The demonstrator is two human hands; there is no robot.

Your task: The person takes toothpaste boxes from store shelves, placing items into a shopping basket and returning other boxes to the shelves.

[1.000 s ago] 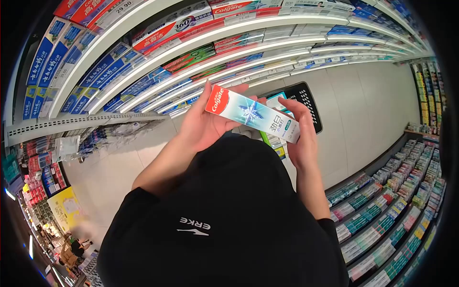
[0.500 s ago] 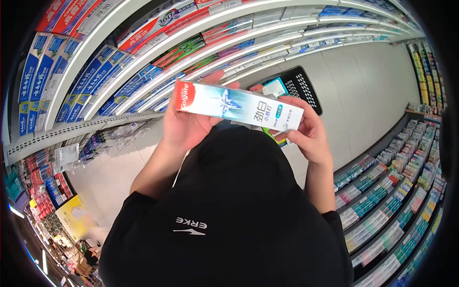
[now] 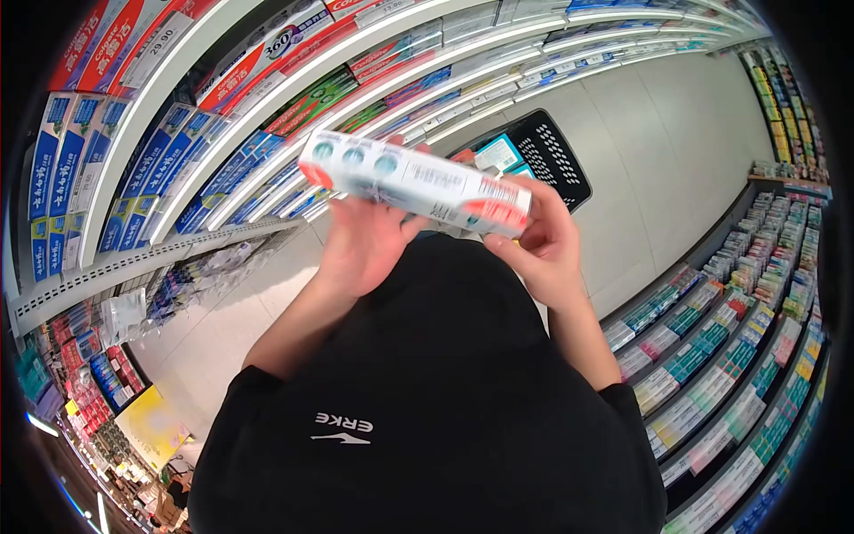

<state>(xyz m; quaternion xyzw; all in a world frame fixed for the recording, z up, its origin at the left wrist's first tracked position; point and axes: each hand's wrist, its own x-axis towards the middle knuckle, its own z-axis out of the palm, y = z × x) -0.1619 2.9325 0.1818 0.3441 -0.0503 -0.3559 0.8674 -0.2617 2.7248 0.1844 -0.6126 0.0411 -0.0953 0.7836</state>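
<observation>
A long white and red toothpaste box (image 3: 427,178) is tilted in front of my chest, its printed side panel with round pictures and a barcode facing up, a little blurred. My left hand (image 3: 366,245) holds it from beneath near the left end, palm up, fingers passing behind the box with the tips just showing over the top edge. Thumb and fingers of my right hand (image 3: 544,236) grip the right end. Beyond the box, partly hidden by it, a black shopping basket (image 3: 569,169) with a blue-and-white package (image 3: 500,153) inside stands on the floor.
Shelves of toothpaste boxes (image 3: 160,160) curve along the left and top, with a white perforated shelf edge (image 3: 80,285). On the right stand tiered racks (image 3: 712,356) of small packaged goods. A tiled floor (image 3: 658,160) lies between them. A yellow sign (image 3: 153,427) is at lower left.
The toothpaste box has been turned about its length, from its front with the Colgate logo to a side panel. Both hands and box have shifted slightly left in the view.
</observation>
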